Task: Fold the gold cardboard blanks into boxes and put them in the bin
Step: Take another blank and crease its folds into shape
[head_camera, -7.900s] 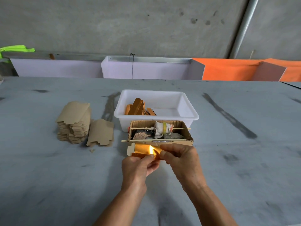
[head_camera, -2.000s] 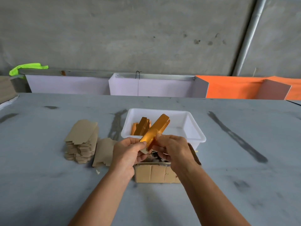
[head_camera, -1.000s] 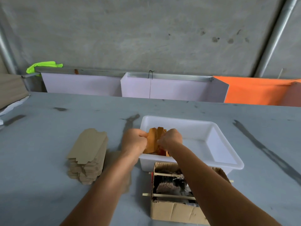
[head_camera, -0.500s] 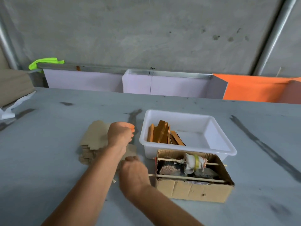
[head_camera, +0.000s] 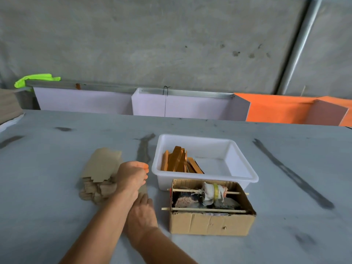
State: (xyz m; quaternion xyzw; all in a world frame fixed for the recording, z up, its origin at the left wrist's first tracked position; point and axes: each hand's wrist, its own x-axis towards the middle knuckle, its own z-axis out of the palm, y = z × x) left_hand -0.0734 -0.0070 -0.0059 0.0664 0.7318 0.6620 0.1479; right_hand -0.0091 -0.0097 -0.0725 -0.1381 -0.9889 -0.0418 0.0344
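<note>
A tall stack of flat brown cardboard blanks (head_camera: 101,166) lies left of the white bin (head_camera: 242,159). Several folded gold boxes (head_camera: 176,161) stand in the bin's left end. A loose blank (head_camera: 143,189) lies flat between the stack and the bin. My left hand (head_camera: 131,178) is over its far end with the fingers curled down; the hand hides whether they pinch it. My right hand (head_camera: 142,214) lies low on the table just behind, with its fingertips reaching the blank's near end.
An open cardboard box (head_camera: 209,222) with two wooden sticks and a wrapped roller across it stands right in front of the bin, right of my hands. White and orange panels (head_camera: 190,105) line the table's far edge. Dark smears mark the grey tabletop.
The gold box I held went into the bin and both hands left it. They moved left and down to the loose blank beside the stack; since half a second ago the left hand sank lower.
</note>
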